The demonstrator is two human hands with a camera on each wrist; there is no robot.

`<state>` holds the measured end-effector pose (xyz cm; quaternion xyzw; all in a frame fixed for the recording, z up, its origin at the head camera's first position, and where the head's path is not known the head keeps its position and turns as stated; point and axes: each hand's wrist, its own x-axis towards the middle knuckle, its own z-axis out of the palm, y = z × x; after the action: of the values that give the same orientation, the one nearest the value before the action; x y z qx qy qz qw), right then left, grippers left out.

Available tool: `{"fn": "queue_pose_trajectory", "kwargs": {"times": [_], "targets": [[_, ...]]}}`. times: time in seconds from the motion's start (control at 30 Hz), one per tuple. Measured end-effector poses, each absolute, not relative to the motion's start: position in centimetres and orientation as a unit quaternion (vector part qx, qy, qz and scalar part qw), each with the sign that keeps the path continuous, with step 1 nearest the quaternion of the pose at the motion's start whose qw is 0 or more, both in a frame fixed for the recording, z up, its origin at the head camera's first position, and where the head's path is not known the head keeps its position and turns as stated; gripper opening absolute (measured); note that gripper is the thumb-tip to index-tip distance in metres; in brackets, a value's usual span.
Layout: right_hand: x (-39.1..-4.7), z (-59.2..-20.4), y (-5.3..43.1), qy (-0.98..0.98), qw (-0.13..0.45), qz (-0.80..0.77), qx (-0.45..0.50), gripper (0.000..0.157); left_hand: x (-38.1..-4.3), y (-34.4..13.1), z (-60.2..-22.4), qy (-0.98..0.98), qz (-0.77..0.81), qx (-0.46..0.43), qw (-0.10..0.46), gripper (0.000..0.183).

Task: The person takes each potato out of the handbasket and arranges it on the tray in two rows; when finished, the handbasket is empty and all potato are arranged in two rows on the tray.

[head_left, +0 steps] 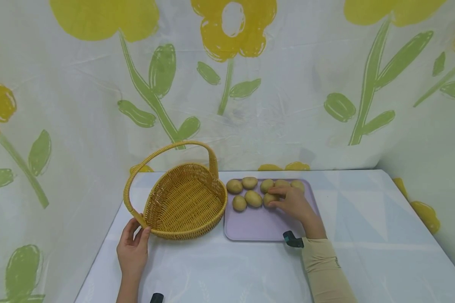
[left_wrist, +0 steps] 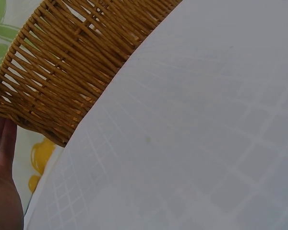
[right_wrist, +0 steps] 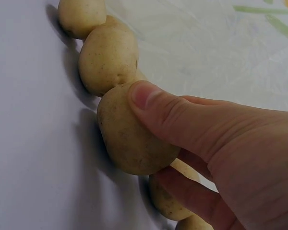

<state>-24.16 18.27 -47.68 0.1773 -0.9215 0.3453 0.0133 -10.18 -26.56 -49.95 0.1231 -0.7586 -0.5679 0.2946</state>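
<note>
A wicker basket (head_left: 186,202) with a tall arched handle stands at the left of the table, its inside bare. My left hand (head_left: 133,244) grips the basket's near-left rim by the foot of the handle; in the left wrist view the thumb and fingers lie at the wicker side (left_wrist: 62,62). Over the purple tray (head_left: 250,229), my right hand (head_left: 293,204) pinches a potato (right_wrist: 132,132) between thumb and fingers. Several other potatoes (head_left: 253,198) lie in two rows in the tray's far half. The right hand partly covers the potatoes at the right.
A pale, patterned cloth covers the table (head_left: 364,219). Behind it hangs a white curtain (head_left: 288,105) printed with yellow flowers. The basket stands close beside the tray's left edge. A black device (head_left: 293,240) shows at the right wrist.
</note>
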Motion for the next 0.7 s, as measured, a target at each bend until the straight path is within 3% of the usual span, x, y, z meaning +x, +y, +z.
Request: {"fn": "queue_pose_trajectory", "kwargs": {"times": [0.7], "targets": [[-24.02,-47.29,18.03,-0.925,0.003,0.338,0.173,0.044,-10.19,-26.57,-49.94,-0.759,-0.566,0.126,0.298,0.042]]}}
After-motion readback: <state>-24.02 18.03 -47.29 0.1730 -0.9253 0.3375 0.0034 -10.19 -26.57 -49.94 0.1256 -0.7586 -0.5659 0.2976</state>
